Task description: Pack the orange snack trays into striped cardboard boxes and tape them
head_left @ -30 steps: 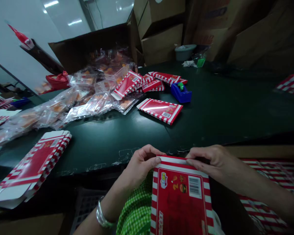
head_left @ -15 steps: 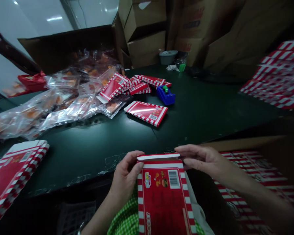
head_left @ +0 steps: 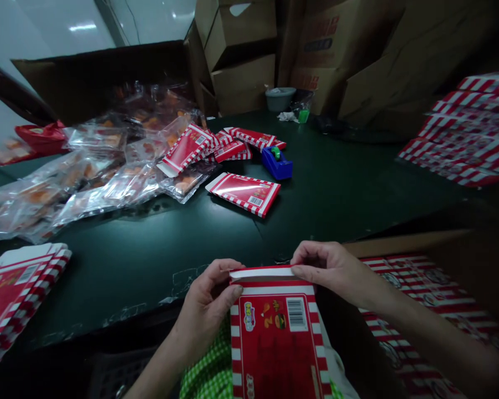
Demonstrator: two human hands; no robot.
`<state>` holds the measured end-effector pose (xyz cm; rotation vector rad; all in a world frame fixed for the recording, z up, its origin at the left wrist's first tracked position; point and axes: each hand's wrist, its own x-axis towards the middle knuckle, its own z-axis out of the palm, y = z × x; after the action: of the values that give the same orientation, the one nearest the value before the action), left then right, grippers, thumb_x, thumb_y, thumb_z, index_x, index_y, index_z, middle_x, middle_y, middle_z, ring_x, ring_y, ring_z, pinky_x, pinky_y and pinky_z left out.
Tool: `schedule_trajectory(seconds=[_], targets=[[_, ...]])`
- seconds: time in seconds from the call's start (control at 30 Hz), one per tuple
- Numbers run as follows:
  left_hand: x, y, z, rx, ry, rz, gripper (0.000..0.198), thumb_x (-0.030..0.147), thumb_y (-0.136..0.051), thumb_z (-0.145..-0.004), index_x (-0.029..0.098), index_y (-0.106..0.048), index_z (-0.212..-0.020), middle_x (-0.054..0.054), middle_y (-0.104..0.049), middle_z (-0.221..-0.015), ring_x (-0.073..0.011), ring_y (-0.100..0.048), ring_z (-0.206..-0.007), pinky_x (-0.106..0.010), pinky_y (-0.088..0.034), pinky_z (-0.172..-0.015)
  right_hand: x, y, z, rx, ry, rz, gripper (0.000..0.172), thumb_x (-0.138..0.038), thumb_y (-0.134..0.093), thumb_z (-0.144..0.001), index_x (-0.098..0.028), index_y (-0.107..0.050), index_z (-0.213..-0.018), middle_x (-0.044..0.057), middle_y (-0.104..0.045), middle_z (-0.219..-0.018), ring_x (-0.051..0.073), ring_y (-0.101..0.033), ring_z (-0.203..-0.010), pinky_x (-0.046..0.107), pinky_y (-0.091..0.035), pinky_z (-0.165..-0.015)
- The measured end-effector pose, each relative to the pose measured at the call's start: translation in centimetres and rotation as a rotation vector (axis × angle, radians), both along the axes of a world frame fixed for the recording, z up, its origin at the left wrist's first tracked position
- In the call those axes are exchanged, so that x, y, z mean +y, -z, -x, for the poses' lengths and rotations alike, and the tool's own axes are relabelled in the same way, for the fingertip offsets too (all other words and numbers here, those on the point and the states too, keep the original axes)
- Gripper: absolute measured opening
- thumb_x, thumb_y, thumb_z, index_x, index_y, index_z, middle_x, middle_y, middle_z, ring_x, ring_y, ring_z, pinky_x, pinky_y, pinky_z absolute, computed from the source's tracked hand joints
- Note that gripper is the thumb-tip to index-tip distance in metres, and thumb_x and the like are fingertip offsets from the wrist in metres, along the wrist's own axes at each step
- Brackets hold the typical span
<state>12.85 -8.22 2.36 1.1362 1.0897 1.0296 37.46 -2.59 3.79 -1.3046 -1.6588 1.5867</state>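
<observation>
A flat red-and-white striped cardboard box (head_left: 276,343) with a barcode and food pictures lies toward me in the lower middle of the head view. My left hand (head_left: 212,299) grips its upper left corner, thumb on the front face and fingers behind. With thumb and forefinger, my right hand (head_left: 326,269) pinches the white-edged flap (head_left: 266,272) at the top, near its right end. A narrow gap shows between the flap and the front panel. The inside of the box is hidden.
Beyond my hands, a similar box (head_left: 244,193) lies on the dark green table (head_left: 162,244) near a blue tape dispenser (head_left: 278,163). Clear-wrapped packs (head_left: 108,183) pile up at left. Flat boxes (head_left: 16,299) are stacked at lower left; a carton (head_left: 411,244) holding striped boxes stands right.
My right hand has moved slightly left and its thumb and forefinger have closed on the flap. The left hand keeps its corner grip. The whole view has shifted a little.
</observation>
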Motion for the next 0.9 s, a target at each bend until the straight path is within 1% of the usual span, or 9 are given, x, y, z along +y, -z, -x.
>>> schedule_trajectory(seconds=[0.1,0.2,0.3,0.37,0.47,0.6,0.63,0.77,0.9], targets=[[0.1,0.0,-0.3,0.036,-0.016,0.010,0.023,0.033,-0.068,-0.081,0.017,-0.066,-0.097,-0.004,-0.071,-0.089,-0.0147,-0.062,-0.079,-0.024,-0.052,-0.069,0.0,0.4,-0.1,-0.039,-0.007,-0.048,0.022,-0.040,-0.068,-0.075,-0.019,-0.060,-0.073,0.003,-0.066,-0.077,0.017,-0.061,-0.071,0.028,-0.050,-0.062],[0.1,0.3,-1.1,0.034,-0.092,0.044,0.025,0.035,-0.069,-0.080,0.016,-0.066,-0.094,-0.003,-0.069,-0.084,-0.0139,-0.060,-0.073,-0.024,-0.050,-0.065,0.0,1.0,-0.5,-0.075,-0.031,-0.118,0.021,-0.038,-0.065,-0.077,-0.019,-0.059,-0.070,0.004,-0.067,-0.080,0.017,-0.061,-0.073,0.028,-0.050,-0.064],[0.0,0.8,-1.8,-0.001,-0.152,0.058,0.021,0.031,-0.066,-0.081,0.017,-0.064,-0.096,-0.003,-0.069,-0.088,-0.0137,-0.060,-0.076,-0.024,-0.050,-0.066,0.3,1.2,-1.0,-0.139,-0.084,-0.181,0.023,-0.039,-0.062,-0.079,-0.019,-0.058,-0.070,0.004,-0.068,-0.079,0.017,-0.060,-0.072,0.027,-0.049,-0.062],[-0.2,1.0,-1.9,-0.008,-0.122,0.045,0.021,0.026,-0.064,-0.084,0.019,-0.062,-0.104,-0.003,-0.070,-0.096,-0.0146,-0.062,-0.082,-0.025,-0.051,-0.071,0.6,0.9,-0.9,-0.256,-0.154,-0.241,0.027,-0.041,-0.059,-0.082,-0.019,-0.057,-0.067,0.002,-0.064,-0.070,0.015,-0.056,-0.063,0.025,-0.043,-0.055],[-0.4,1.0,-1.7,0.014,-0.021,0.009,0.027,0.023,-0.062,-0.087,0.023,-0.058,-0.113,-0.003,-0.070,-0.101,-0.0158,-0.063,-0.087,-0.027,-0.052,-0.074,1.2,-0.1,0.2,-0.415,-0.263,-0.349,0.035,-0.044,-0.057,-0.086,-0.019,-0.057,-0.061,-0.001,-0.058,-0.057,0.012,-0.049,-0.054,0.024,-0.034,-0.048],[-0.3,0.6,-1.3,0.023,0.056,-0.029,0.032,0.025,-0.060,-0.090,0.024,-0.054,-0.121,-0.005,-0.070,-0.109,-0.0166,-0.065,-0.093,-0.027,-0.052,-0.077,1.7,-1.2,2.4,-0.252,-0.409,-0.368,0.023,-0.040,-0.057,-0.088,-0.022,-0.069,-0.082,0.000,-0.070,-0.076,0.013,-0.060,-0.068,0.024,-0.042,-0.059],[-0.3,0.6,-1.2,0.027,0.067,-0.030,0.033,0.026,-0.060,-0.090,0.024,-0.053,-0.123,-0.006,-0.069,-0.111,-0.0169,-0.065,-0.094,-0.028,-0.053,-0.078,1.7,-1.3,2.8,-0.217,-0.415,-0.357,0.024,-0.040,-0.056,-0.089,-0.022,-0.070,-0.083,0.000,-0.070,-0.077,0.014,-0.061,-0.069,0.024,-0.042,-0.061],[-0.2,0.3,-0.9,0.037,0.111,-0.032,0.036,0.027,-0.058,-0.092,0.024,-0.050,-0.127,-0.008,-0.069,-0.115,-0.0184,-0.066,-0.094,-0.030,-0.054,-0.078,1.5,-1.0,3.4,-0.226,-0.327,-0.327,0.032,-0.043,-0.056,-0.087,-0.020,-0.067,-0.068,-0.001,-0.065,-0.064,0.013,-0.055,-0.060,0.024,-0.039,-0.054],[-0.2,0.2,-0.8,0.068,0.140,-0.053,0.037,0.028,-0.057,-0.092,0.025,-0.049,-0.128,-0.008,-0.068,-0.115,-0.0189,-0.066,-0.094,-0.032,-0.054,-0.080,1.2,-0.9,3.3,-0.267,-0.297,-0.373,0.026,-0.034,-0.056,-0.085,-0.019,-0.063,-0.065,0.000,-0.063,-0.063,0.012,-0.053,-0.058,0.024,-0.037,-0.053]])
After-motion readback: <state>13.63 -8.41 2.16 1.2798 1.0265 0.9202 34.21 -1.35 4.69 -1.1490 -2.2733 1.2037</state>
